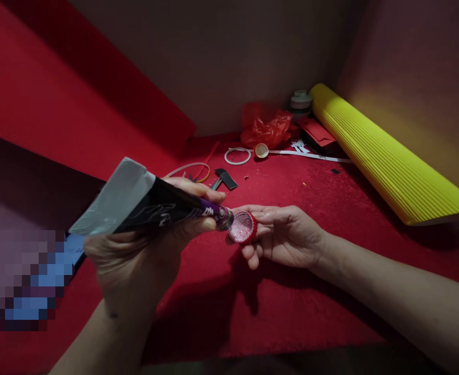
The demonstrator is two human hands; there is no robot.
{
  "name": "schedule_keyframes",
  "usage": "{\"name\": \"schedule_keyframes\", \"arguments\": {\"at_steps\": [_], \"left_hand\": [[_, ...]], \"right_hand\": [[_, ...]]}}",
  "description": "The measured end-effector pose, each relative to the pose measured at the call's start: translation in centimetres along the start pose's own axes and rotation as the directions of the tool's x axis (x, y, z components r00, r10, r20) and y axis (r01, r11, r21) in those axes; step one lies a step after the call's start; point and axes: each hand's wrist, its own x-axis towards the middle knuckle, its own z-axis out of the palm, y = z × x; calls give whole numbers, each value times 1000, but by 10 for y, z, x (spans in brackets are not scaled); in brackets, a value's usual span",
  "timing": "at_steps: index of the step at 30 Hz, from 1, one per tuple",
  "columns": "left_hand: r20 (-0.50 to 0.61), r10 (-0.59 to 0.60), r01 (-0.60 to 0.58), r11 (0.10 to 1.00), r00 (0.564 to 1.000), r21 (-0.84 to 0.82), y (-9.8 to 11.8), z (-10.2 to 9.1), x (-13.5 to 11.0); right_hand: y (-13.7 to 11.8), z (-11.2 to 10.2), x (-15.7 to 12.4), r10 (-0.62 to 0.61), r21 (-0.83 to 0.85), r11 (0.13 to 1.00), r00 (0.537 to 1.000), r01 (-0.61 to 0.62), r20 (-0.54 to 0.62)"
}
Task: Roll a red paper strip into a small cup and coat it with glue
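Observation:
My left hand (pixel 147 255) is wrapped round a squeeze tube (pixel 147 200), black and purple with a pale, flat tail end. The tube's narrow end points right, at the rim of a small cup of coiled corrugated paper (pixel 244 227), red outside and whitish-pink inside. From this angle I cannot tell whether the tube touches the cup. My right hand (pixel 286 237) holds the cup by its right side between thumb and fingers, its opening tilted towards the tube. A small glossy spot shows inside the cup.
Behind my hands lie a white paper ring (pixel 238 155), a small coiled cup (pixel 261 151), a black strip (pixel 226 178), a red plastic bag (pixel 266 127) and a white-lidded bottle (pixel 301 100). A yellow corrugated roll (pixel 389 156) flanks the right; a red corrugated sheet (pixel 77 88) leans at left.

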Motion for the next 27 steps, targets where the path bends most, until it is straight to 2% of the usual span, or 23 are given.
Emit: {"name": "schedule_keyframes", "arguments": {"at_steps": [9,14,19,24,27], "left_hand": [[15,19,-19,1000,1000,8,0,-1,1],[2,-9,9,997,1000,77,2,-1,1],[-8,-5,6,999,1000,35,2,1,0],[-71,-31,29,999,997,-35,3,8,-2],[-16,-42,41,998,999,-37,3,10,-3]], "right_hand": [[0,0,0,0,10,1000,1000,0,-4],[0,2,0,4,-2,1000,1000,-4,-28],[-1,2,0,0,-4,1000,1000,0,-28],[0,2,0,-3,-15,1000,1000,3,-12],[0,3,0,0,-26,1000,1000,-1,-26]]}}
